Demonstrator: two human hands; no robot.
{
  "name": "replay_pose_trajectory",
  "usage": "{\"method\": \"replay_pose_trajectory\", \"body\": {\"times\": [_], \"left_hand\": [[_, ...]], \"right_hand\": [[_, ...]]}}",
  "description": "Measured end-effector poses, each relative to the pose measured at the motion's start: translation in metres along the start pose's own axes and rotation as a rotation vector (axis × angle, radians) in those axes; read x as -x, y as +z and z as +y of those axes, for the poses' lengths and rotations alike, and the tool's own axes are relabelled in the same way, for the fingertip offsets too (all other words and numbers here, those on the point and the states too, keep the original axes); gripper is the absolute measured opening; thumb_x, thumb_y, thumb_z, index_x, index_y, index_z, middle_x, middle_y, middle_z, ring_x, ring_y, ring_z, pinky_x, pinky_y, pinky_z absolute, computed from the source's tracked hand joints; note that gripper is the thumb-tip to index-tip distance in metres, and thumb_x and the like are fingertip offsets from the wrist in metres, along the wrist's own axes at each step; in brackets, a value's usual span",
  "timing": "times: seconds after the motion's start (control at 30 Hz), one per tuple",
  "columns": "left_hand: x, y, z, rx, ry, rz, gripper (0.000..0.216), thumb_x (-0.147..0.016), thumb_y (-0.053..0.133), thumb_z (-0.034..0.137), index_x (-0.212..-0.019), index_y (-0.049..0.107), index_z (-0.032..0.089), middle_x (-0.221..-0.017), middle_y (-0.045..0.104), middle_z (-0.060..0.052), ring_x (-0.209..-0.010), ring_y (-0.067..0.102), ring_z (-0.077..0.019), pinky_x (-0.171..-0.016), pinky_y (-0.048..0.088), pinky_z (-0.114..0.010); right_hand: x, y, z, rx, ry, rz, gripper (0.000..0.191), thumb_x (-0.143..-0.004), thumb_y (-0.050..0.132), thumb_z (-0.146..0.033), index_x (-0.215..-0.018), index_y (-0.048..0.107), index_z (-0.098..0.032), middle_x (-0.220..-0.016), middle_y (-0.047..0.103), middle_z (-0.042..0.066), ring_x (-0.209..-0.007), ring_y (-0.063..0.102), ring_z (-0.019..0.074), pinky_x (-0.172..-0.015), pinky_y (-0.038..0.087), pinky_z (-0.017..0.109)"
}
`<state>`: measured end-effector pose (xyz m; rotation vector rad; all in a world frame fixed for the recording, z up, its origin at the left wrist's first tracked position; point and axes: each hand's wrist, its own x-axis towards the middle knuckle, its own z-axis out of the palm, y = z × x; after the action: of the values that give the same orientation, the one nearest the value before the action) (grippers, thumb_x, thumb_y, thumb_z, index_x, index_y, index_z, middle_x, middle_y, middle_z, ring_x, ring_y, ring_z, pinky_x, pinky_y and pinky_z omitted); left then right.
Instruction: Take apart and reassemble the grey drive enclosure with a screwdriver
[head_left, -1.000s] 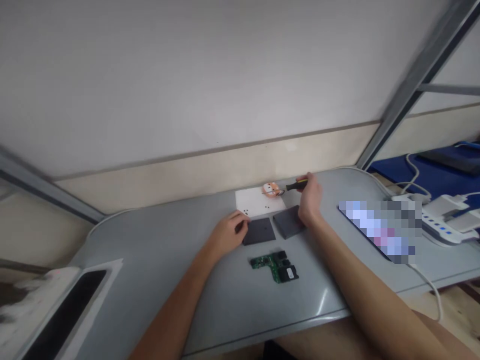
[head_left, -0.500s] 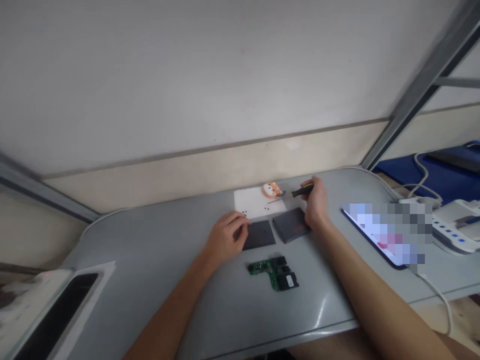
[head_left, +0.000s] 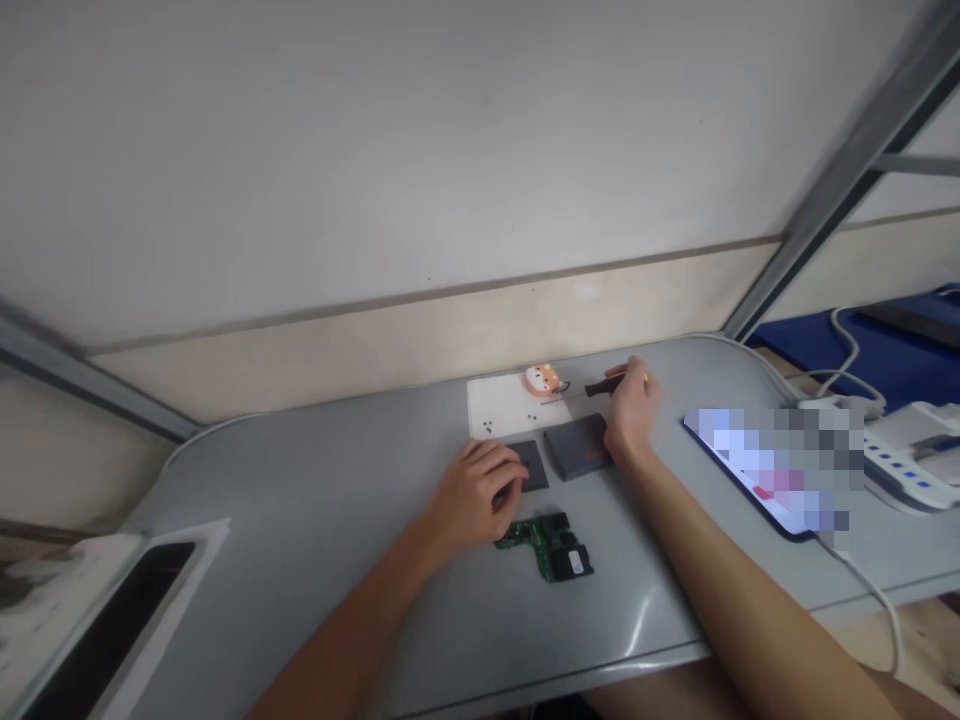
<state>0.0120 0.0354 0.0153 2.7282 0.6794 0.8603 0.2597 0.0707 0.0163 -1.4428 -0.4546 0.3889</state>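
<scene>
My right hand (head_left: 634,405) is wrapped round the dark handle of a screwdriver (head_left: 600,386). Its thin shaft points left, above the edge of a white sheet. Just below that hand lies a dark, flat, box-like casing (head_left: 577,448). My left hand (head_left: 484,490) is over a thin dark panel (head_left: 534,466), hiding its left part. The fingers curl towards the thumb, and anything between them is too small or hidden to make out. A green circuit board (head_left: 547,545) with black parts lies nearer me, close to the left thumb.
On the white sheet (head_left: 499,400) rest several tiny dark screws (head_left: 487,426) and an orange-and-white animal-face item (head_left: 543,379). A lit tablet (head_left: 739,470) is to the right, beside a white power strip (head_left: 900,465). At the left lies a dark-screened phone (head_left: 112,630).
My left hand has moved right and towards me, from beside the screws to over the panel and near the board. The screwdriver has shifted slightly right and its handle has turned in my right hand.
</scene>
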Motion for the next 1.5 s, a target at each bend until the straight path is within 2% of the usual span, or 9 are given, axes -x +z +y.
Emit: {"method": "replay_pose_trajectory", "body": {"times": [0.17,0.3,0.47,0.6,0.83,1.07,1.33,1.5], "left_hand": [[0.001,0.004,-0.004,0.009,-0.064,-0.014,0.019,-0.096,0.052,0.014,-0.094,0.069,0.022,-0.086,0.075,-0.004,-0.081,0.068,-0.0195,-0.082,0.050,-0.040],[0.002,0.007,-0.005,0.022,-0.087,0.008,0.019,-0.096,0.052,0.014,-0.095,0.069,0.022,-0.087,0.076,-0.004,-0.080,0.069,-0.0191,-0.083,0.050,-0.040],[0.003,0.009,-0.007,0.021,-0.102,0.005,0.022,-0.097,0.049,0.014,-0.098,0.070,0.022,-0.089,0.077,-0.004,-0.081,0.069,-0.0193,-0.084,0.052,-0.040],[0.002,0.005,-0.010,-0.023,-0.118,0.108,0.021,-0.098,0.049,0.013,-0.097,0.069,0.022,-0.092,0.074,-0.005,-0.088,0.066,-0.0203,-0.086,0.053,-0.038],[0.003,0.002,-0.024,-0.080,-0.315,0.240,0.020,-0.098,0.051,0.014,-0.092,0.068,0.023,-0.092,0.068,-0.005,-0.094,0.064,-0.0212,-0.087,0.053,-0.037],[0.006,0.008,-0.031,-0.039,-0.473,0.187,0.018,-0.096,0.055,0.013,-0.092,0.069,0.023,-0.093,0.069,-0.004,-0.097,0.065,-0.0218,-0.086,0.054,-0.036],[0.006,0.009,-0.031,0.028,-0.507,0.137,0.020,-0.093,0.055,0.010,-0.096,0.070,0.023,-0.100,0.074,-0.004,-0.099,0.068,-0.0221,-0.089,0.054,-0.038],[0.007,0.008,-0.031,0.035,-0.587,0.087,0.022,-0.094,0.055,0.012,-0.101,0.072,0.024,-0.093,0.076,-0.002,-0.083,0.069,-0.0195,-0.077,0.054,-0.033]], "right_hand": [[0.004,-0.002,-0.005,0.040,-0.094,0.007,0.037,-0.096,0.042,-0.034,-0.066,0.060,-0.021,-0.057,0.042,-0.004,-0.059,0.043,0.0158,-0.058,0.032,0.031],[0.008,-0.002,-0.010,0.017,-0.141,-0.010,0.037,-0.097,0.043,-0.034,-0.066,0.060,-0.021,-0.060,0.045,-0.003,-0.061,0.045,0.0160,-0.059,0.033,0.030],[0.018,-0.003,-0.017,0.020,-0.288,-0.072,0.041,-0.098,0.042,-0.035,-0.063,0.057,-0.020,-0.063,0.048,-0.001,-0.064,0.048,0.0149,-0.061,0.034,0.029],[0.030,-0.003,-0.025,0.023,-0.314,-0.199,0.038,-0.096,0.044,-0.032,-0.062,0.057,-0.020,-0.060,0.048,-0.002,-0.061,0.047,0.0138,-0.059,0.034,0.028],[0.041,-0.003,-0.027,0.014,-0.307,-0.313,0.038,-0.094,0.047,-0.032,-0.059,0.055,-0.021,-0.053,0.051,-0.003,-0.053,0.051,0.0132,-0.055,0.037,0.027],[0.051,0.003,-0.021,-0.046,-0.094,-0.246,0.035,-0.095,0.045,-0.030,-0.063,0.056,-0.021,-0.049,0.050,-0.003,-0.047,0.052,0.0141,-0.051,0.036,0.027],[0.050,0.011,-0.006,-0.074,-0.098,-0.096,0.035,-0.095,0.045,-0.030,-0.064,0.057,-0.021,-0.062,0.052,-0.001,-0.063,0.055,0.0158,-0.061,0.041,0.029],[0.043,0.007,-0.012,-0.137,-0.032,-0.065,0.035,-0.093,0.047,-0.031,-0.062,0.059,-0.020,-0.062,0.049,-0.001,-0.062,0.051,0.0147,-0.058,0.038,0.029]]}}
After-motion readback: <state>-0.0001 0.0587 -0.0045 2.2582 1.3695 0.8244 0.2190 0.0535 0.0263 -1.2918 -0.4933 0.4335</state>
